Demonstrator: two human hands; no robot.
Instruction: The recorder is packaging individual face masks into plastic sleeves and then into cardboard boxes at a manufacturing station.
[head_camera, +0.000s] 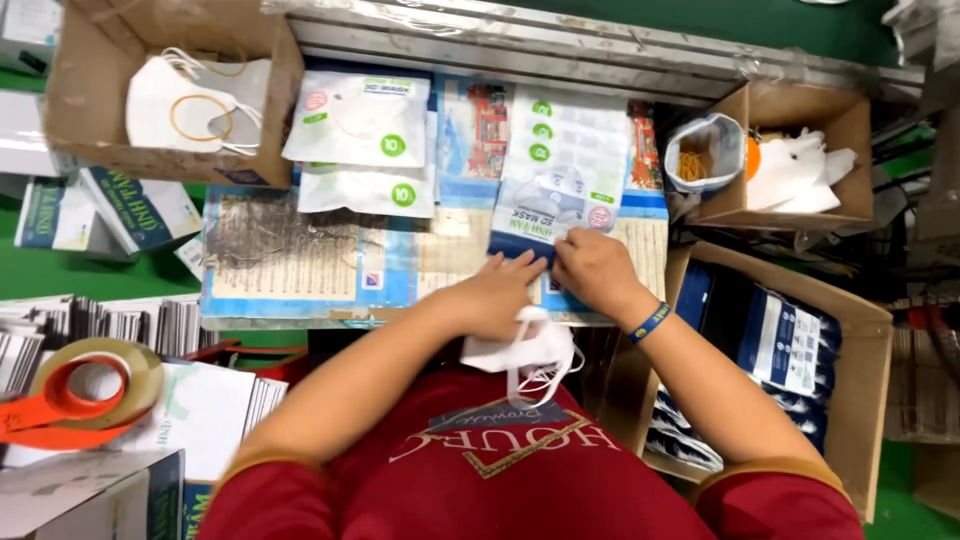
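Head view: my left hand (492, 297) clutches a white mask (525, 352) while its fingertips meet the blue pouch (530, 225) on the table (300, 265); my right hand (592, 268) pinches the pouch's lower edge.

Mask pouches (560, 170) lie on the table (300, 270), between two cardboard boxes (170, 90).

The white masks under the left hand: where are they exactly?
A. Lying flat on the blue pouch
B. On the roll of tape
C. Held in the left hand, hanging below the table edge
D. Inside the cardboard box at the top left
C: the left hand grips the white masks, whose loops hang below the table edge, while the right hand touches the blue pouch.
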